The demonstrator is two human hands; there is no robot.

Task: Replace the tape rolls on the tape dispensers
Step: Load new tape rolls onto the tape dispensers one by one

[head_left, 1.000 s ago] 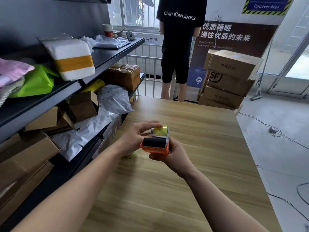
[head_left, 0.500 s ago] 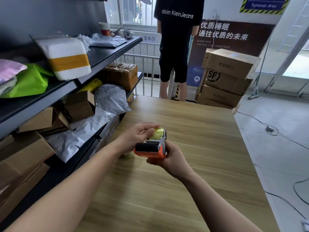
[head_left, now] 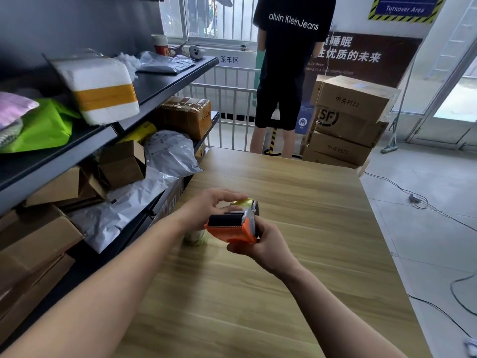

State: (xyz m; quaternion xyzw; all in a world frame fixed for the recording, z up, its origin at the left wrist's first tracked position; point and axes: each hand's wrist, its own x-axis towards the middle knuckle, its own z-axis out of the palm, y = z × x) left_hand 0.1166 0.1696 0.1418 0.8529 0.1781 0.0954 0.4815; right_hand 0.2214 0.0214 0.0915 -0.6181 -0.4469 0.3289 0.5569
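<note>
An orange tape dispenser (head_left: 237,232) with a black roller is held above the wooden table (head_left: 296,202), gripped from below by my right hand (head_left: 265,245). A yellowish clear tape roll (head_left: 244,203) sits in the dispenser's far end. My left hand (head_left: 209,210) reaches over from the left, its fingers resting on top of that roll. Another pale tape roll (head_left: 195,238) lies on the table just under my left wrist, partly hidden by the dispenser.
Dark shelves (head_left: 160,86) packed with parcels and bags run along the left edge of the table. A person in black (head_left: 286,73) stands beyond the table's far end, next to stacked cardboard boxes (head_left: 348,120). Cables (head_left: 418,202) lie on the floor at right.
The dispenser has tilted and turned slightly to the left in my hands, showing its right side. My left fingers have slid further over the top of the roll.
</note>
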